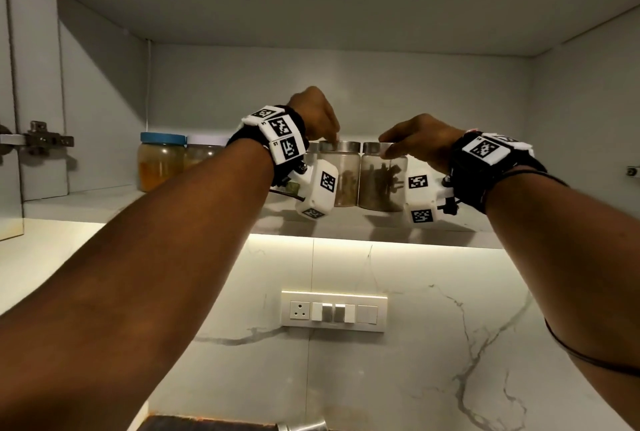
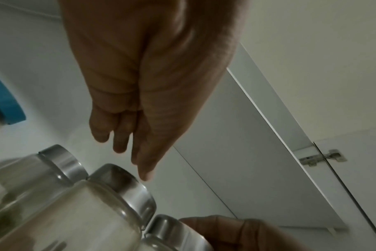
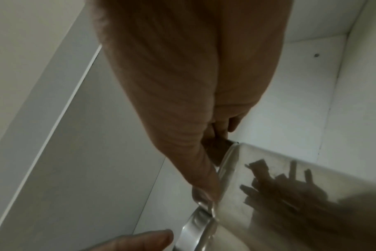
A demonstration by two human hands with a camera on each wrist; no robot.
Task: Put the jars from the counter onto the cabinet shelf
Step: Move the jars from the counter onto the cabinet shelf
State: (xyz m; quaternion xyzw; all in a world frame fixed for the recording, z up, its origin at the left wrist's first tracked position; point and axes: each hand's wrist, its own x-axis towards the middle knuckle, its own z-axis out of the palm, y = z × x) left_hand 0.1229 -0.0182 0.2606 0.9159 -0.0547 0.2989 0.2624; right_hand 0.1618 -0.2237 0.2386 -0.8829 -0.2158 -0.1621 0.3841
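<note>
Two glass jars with metal lids stand side by side on the cabinet shelf (image 1: 381, 228), close enough that they may touch. The right hand (image 1: 420, 139) pinches the lid rim of the right jar (image 1: 381, 177), thumb on the near side and fingers over the top, as the right wrist view confirms. The left hand (image 1: 315, 117) hangs above the left jar (image 1: 341, 174); in the left wrist view its fingers (image 2: 144, 152) are straight and relaxed just over the lid, holding nothing. A third metal-lidded jar (image 2: 43, 168) and a blue-lidded jar (image 1: 161, 160) stand further left. The step in hand appears to be setting down and releasing. To do it well, let each base sit flat before loosening the grip, lift the fingers straight up, and avoid dragging sideways, since a nudge to one lid could tip its neighbour.
</note>
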